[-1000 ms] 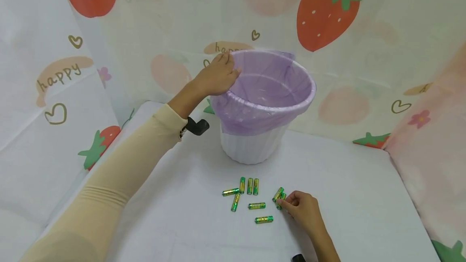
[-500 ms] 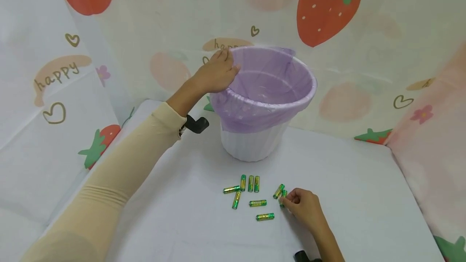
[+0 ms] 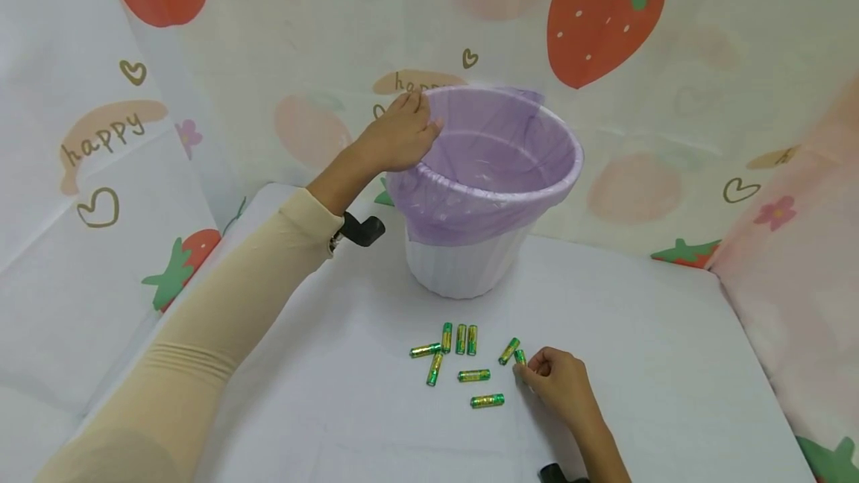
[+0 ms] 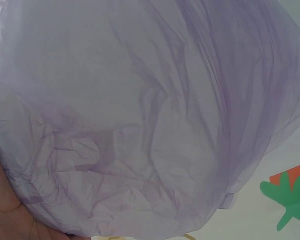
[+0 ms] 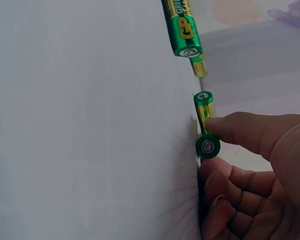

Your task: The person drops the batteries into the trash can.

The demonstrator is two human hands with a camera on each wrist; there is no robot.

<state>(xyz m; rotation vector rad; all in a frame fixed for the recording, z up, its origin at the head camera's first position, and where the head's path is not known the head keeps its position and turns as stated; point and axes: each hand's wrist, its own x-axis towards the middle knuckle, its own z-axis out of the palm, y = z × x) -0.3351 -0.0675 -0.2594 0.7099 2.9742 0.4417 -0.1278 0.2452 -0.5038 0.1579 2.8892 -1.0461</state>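
Observation:
My left hand [image 3: 400,133] grips the left rim of a white trash bin [image 3: 463,270] lined with a purple plastic bag [image 3: 470,222]. In the left wrist view, the translucent bag [image 4: 180,125] fills most of the picture, with part of the left hand [image 4: 12,215] at its lower left edge. Right of the loose batteries, my right hand [image 3: 558,384] pinches a green and gold battery [image 3: 520,356], its lower part hidden by the fingertips. The right wrist view has the thumb [image 5: 245,131] against a battery [image 5: 208,146], with curled fingers below. Another battery [image 3: 508,351] lies just left.
Several more batteries [image 3: 473,376] lie scattered on the white tablecloth [image 3: 335,408] in front of the bin. A strawberry-printed curtain [image 3: 624,140] stands behind and at both sides. A black wrist mount [image 3: 362,231] sticks out below the left sleeve.
The battery at my right fingertips and the one beside it have come slightly apart. My left hand stays on the rim. The head view has shifted a little.

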